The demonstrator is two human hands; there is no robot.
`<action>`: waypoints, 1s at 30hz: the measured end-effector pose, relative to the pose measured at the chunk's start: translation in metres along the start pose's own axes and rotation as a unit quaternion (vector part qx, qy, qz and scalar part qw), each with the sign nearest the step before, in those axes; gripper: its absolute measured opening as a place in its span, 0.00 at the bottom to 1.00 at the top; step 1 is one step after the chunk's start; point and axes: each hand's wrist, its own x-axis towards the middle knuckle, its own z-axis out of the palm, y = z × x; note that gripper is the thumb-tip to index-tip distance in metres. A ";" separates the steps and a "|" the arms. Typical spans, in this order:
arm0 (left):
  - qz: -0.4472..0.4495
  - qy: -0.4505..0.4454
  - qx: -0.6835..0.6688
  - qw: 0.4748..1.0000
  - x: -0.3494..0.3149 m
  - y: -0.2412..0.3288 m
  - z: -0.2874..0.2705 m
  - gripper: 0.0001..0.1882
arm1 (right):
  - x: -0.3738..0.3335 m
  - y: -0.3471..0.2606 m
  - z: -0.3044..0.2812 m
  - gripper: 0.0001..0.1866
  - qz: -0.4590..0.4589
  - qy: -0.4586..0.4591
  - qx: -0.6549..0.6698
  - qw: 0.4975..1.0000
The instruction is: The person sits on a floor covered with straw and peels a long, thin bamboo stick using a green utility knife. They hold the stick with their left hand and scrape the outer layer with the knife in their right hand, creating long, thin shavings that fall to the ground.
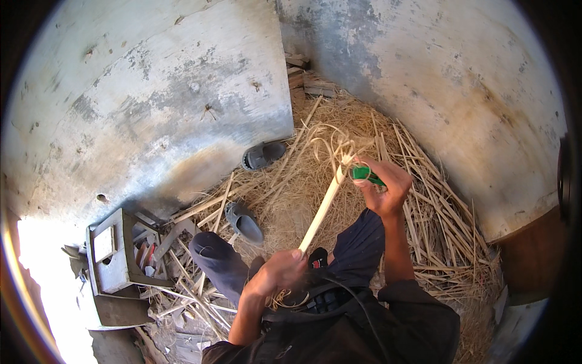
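Note:
My left hand (280, 271) is closed around the lower end of a pale, flat strip of split bamboo or wood (321, 212), close to my lap. The strip slants up and to the right, away from me. My right hand (389, 187) grips a green-handled tool (367, 175) right beside the strip's far end; its blade, if it has one, cannot be made out. Thin curled shavings (332, 144) bunch at that far end, still touching the strip.
Shavings (282, 206) cover the floor between my knees. Split sticks (439, 224) are heaped along the right wall. Two dark clogs (244, 223) lie ahead to the left, and a wooden stool (118, 252) is tipped beside the bright opening. Stained walls (182, 79) rise ahead.

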 end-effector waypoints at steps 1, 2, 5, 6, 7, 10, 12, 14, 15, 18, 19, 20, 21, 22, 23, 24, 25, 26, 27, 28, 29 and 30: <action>-0.004 0.006 -0.005 1.000 0.000 0.000 0.000 0.25 | 0.001 0.003 0.002 0.27 0.003 0.005 -0.008 1.000; -0.005 -0.001 -0.002 1.000 0.000 -0.001 -0.002 0.25 | 0.000 0.006 0.005 0.26 -0.016 0.014 0.000 1.000; 0.014 -0.010 0.018 1.000 0.000 -0.003 -0.008 0.24 | -0.001 0.008 0.001 0.20 -0.012 -0.026 -0.014 0.999; 0.031 -0.005 0.033 0.999 -0.001 -0.003 -0.006 0.23 | -0.001 0.008 0.002 0.21 -0.007 -0.019 -0.010 1.000; 0.048 -0.001 0.049 0.998 -0.001 -0.003 -0.004 0.22 | -0.001 0.009 0.005 0.23 -0.003 -0.013 -0.006 1.000; 0.079 0.027 0.074 0.994 -0.001 -0.007 -0.003 0.18 | -0.002 0.008 0.004 0.24 0.068 0.002 0.021 0.997; 0.059 0.062 0.158 0.984 -0.004 -0.003 -0.003 0.13 | 0.000 0.009 -0.001 0.24 0.111 0.006 0.034 0.993; 0.081 0.086 0.247 0.962 -0.003 -0.004 -0.005 0.13 | 0.003 0.012 -0.007 0.24 0.128 0.006 0.037 0.991; 0.112 0.094 0.294 0.945 0.001 -0.007 -0.009 0.14 | 0.004 0.011 -0.007 0.23 0.123 0.006 0.040 0.992; 0.174 0.122 0.354 0.911 0.002 -0.007 -0.009 0.16 | 0.005 0.007 -0.003 0.22 0.106 0.005 0.051 0.993; 0.189 0.132 0.360 0.904 0.001 -0.004 -0.006 0.16 | 0.002 0.004 -0.001 0.22 0.101 0.003 0.054 0.993; 0.189 0.142 0.356 0.904 0.000 -0.001 -0.004 0.16 | 0.000 0.000 0.002 0.22 0.096 0.001 0.057 0.994; 0.189 0.152 0.352 0.904 -0.002 0.004 -0.001 0.17 | -0.002 -0.004 0.005 0.23 0.073 -0.021 0.062 0.995; 0.189 0.163 0.347 0.904 -0.003 0.007 0.002 0.17 | -0.006 -0.010 0.007 0.25 0.049 -0.043 0.067 0.996; 0.188 0.173 0.339 0.905 -0.004 0.010 0.004 0.17 | -0.008 -0.016 0.010 0.26 0.024 -0.064 0.072 0.995; 0.187 0.182 0.331 0.907 -0.004 0.012 0.005 0.16 | -0.010 -0.023 0.012 0.24 0.016 -0.081 0.069 0.994; 0.185 0.192 0.322 0.908 -0.005 0.015 0.007 0.16 | -0.010 -0.033 0.014 0.22 0.008 -0.098 0.066 0.993; 0.187 0.195 0.324 0.907 -0.006 0.017 0.009 0.16 | -0.011 -0.040 0.016 0.20 -0.001 -0.115 0.062 0.991; 0.190 0.198 0.327 0.905 -0.006 0.020 0.011 0.16 | -0.013 -0.043 0.019 0.20 -0.007 -0.114 0.064 0.991; 0.193 0.200 0.329 0.903 -0.006 0.022 0.014 0.15 | -0.016 -0.046 0.023 0.21 -0.013 -0.114 0.066 0.991; 0.205 0.204 0.334 0.897 -0.006 0.023 0.017 0.15 | -0.017 -0.048 0.025 0.21 -0.019 -0.113 0.068 0.991; 0.217 0.209 0.339 0.891 -0.005 0.025 0.020 0.15 | -0.016 -0.050 0.025 0.21 -0.031 -0.114 0.066 0.991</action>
